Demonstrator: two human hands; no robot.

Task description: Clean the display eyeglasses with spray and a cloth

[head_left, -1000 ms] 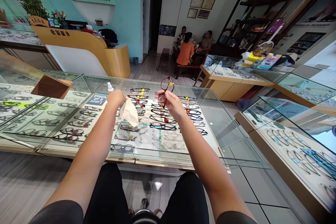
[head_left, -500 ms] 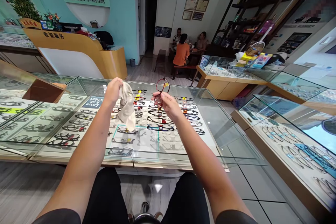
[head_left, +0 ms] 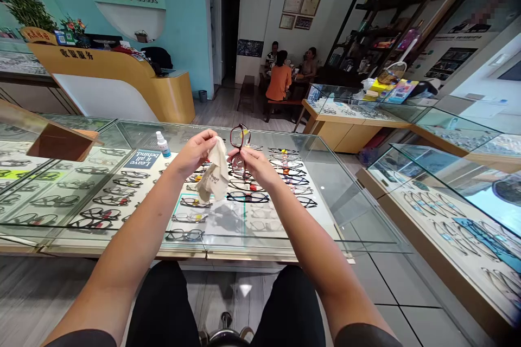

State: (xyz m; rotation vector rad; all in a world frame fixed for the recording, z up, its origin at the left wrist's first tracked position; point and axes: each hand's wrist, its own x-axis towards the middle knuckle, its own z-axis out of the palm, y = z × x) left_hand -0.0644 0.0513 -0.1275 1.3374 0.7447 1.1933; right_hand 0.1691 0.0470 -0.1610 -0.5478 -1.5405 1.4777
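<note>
My left hand (head_left: pixel 196 150) is closed on the top of a beige cloth (head_left: pixel 214 174), which hangs down over the glass display case (head_left: pixel 325 184). Just right of the cloth, my right hand (head_left: pixel 255 166) pinches a pair of dark red eyeglasses (head_left: pixel 236 138) by its middle. The glasses are held upright on end, one lens above my fingers and the other below, partly covered by them. A small yellow patch shows at the upper lens. Cloth and glasses are close together; whether they touch I cannot tell.
A small white spray bottle (head_left: pixel 163 145) with a blue label stands on the case, left of my hands. Rows of eyeglass frames (head_left: pixel 101 212) lie under the glass. A brown slanted panel (head_left: pixel 61 138) is at the left. People (head_left: pixel 279 78) sit at the back.
My left hand has moved right with the cloth, close to the glasses, uncovering the spray bottle. My right hand and the glasses have shifted slightly left.
</note>
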